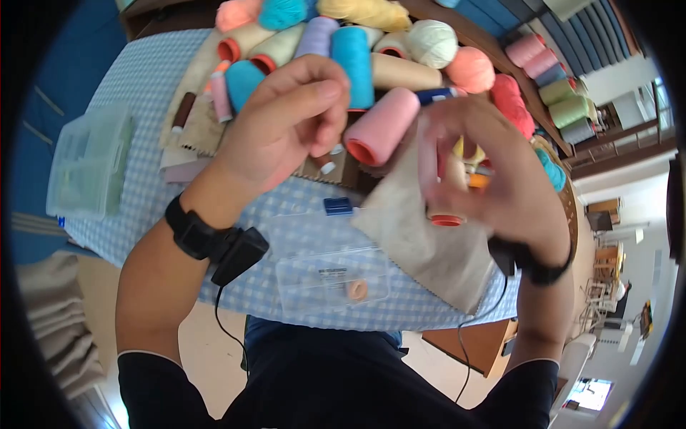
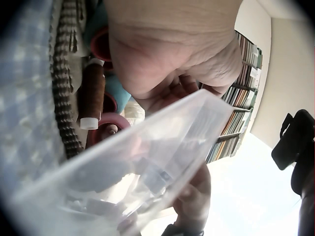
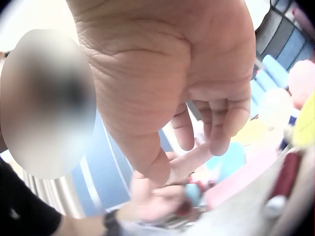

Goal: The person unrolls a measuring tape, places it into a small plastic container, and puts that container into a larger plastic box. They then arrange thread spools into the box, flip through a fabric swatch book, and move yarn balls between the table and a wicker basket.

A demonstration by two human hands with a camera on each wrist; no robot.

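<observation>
My left hand [image 1: 289, 118] is raised over the near edge of the thread pile, its fingers loosely curled with nothing visible in them. Below it a clear plastic box [image 1: 304, 282] lies on the checked cloth, with a blue clasp [image 1: 338, 206] at its far edge and a peach-coloured roll [image 1: 357, 289] inside. In the left wrist view clear plastic [image 2: 162, 132] crosses in front of the hand. My right hand [image 1: 500, 164], blurred, pinches a pale pink thread spool [image 3: 189, 162] between thumb and fingers, above the beige cloth [image 1: 418, 229]. A cone with a red base [image 1: 448, 219] shows beneath that hand.
Cones and balls of yarn crowd the back, among them a pink cone [image 1: 386, 125] and a blue cone [image 1: 351, 68]. A brown thread spool [image 1: 184, 112] lies at the left of the pile. Another clear box [image 1: 86, 161] stands at the table's left edge.
</observation>
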